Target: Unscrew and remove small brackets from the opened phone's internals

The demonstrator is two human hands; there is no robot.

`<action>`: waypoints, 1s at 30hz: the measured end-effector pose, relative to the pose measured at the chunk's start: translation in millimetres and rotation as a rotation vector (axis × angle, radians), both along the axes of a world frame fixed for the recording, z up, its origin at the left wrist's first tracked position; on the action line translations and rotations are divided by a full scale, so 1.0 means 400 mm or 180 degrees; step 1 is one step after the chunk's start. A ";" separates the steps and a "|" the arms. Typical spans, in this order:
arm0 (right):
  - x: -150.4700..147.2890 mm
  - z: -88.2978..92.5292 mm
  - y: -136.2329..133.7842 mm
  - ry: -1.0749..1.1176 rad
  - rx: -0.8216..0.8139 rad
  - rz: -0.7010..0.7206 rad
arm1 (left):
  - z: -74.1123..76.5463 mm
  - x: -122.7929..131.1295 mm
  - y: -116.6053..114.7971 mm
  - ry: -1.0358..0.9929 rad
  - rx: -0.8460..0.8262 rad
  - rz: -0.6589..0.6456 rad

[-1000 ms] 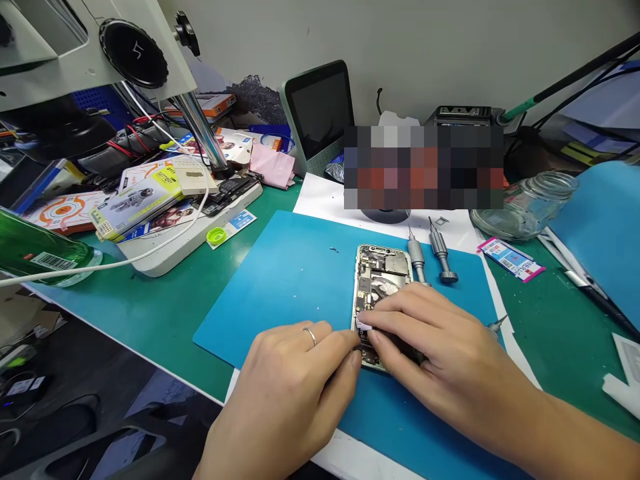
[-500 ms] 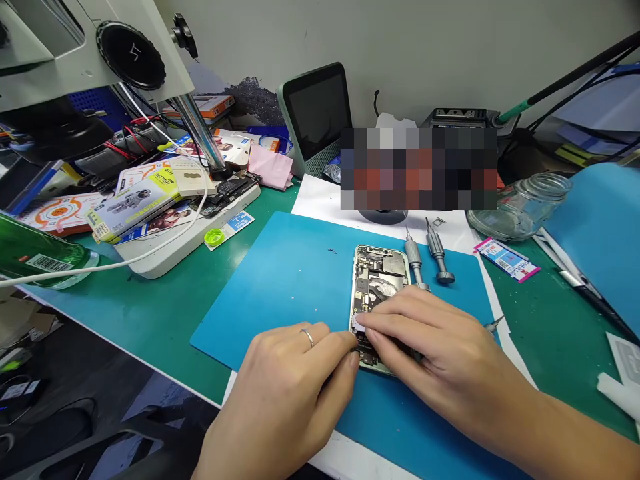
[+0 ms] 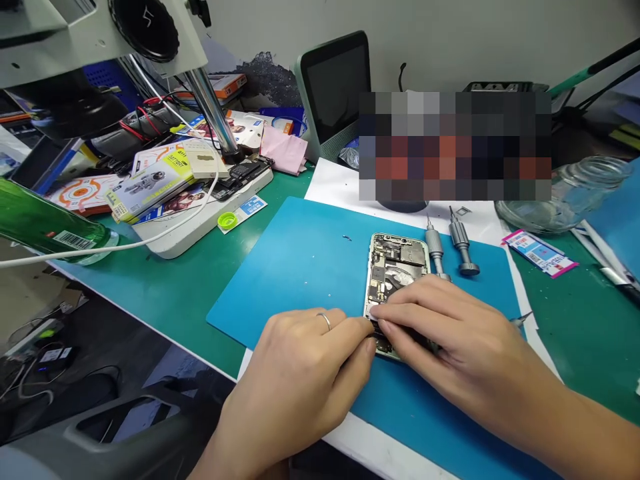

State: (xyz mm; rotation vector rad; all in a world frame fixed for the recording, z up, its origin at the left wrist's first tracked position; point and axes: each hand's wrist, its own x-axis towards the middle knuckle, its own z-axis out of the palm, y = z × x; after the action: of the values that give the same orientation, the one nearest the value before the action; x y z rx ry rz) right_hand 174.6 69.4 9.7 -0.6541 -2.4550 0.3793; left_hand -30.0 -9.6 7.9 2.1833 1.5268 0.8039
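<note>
An opened smartphone (image 3: 379, 267) with its inner boards bare lies on a blue mat (image 3: 280, 267). My left hand (image 3: 305, 373) is closed at the phone's lower left edge, thumb and forefinger pinched together; whatever they grip is hidden. Across the lower half of the phone lies my right hand (image 3: 455, 347), its forefinger and thumb tips close together beside the left fingertips. What the right fingers pinch, if anything, cannot be made out. Just beyond the right hand, two grey precision screwdrivers (image 3: 435, 245) lie on the mat, and a pointed metal tip (image 3: 521, 319) shows at its right.
Tiny parts (image 3: 347, 237) dot the mat. A glass jar (image 3: 565, 197) and a pink-edged packet (image 3: 540, 253) are at right. Boxes (image 3: 155, 183), a green bottle (image 3: 50, 223) and a microscope stand (image 3: 213, 110) crowd the left. A screen device (image 3: 335, 87) stands behind.
The whole view has shifted, so things appear further right and slightly higher. Both hands keep nearly the same hold at the phone's lower end.
</note>
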 end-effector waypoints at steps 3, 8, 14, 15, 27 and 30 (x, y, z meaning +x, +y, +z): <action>0.000 0.000 0.000 -0.0055 0.0021 -0.0005 | 0.001 0.000 0.000 0.0016 0.0004 0.0005; -0.004 -0.001 0.001 -0.0070 0.0028 -0.0036 | 0.000 0.002 0.000 0.0029 0.0028 0.0009; -0.002 -0.003 -0.002 -0.0053 0.0027 -0.0157 | -0.007 0.003 -0.001 0.0169 0.0231 0.0045; -0.001 -0.003 -0.003 -0.0054 0.0036 -0.0170 | -0.008 0.004 -0.001 0.0198 0.0260 0.0057; -0.003 0.003 -0.006 -0.0004 0.0033 -0.0184 | -0.005 0.006 0.002 0.0261 0.0334 0.0054; -0.002 0.008 -0.006 0.0055 0.0013 -0.0178 | -0.003 0.007 0.001 0.0256 0.0350 0.0060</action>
State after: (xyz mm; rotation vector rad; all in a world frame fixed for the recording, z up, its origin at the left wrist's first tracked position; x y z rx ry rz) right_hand 173.8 66.9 13.0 -0.7131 -2.4149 0.3565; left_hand -27.2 -9.1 6.6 2.3092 1.5782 0.8339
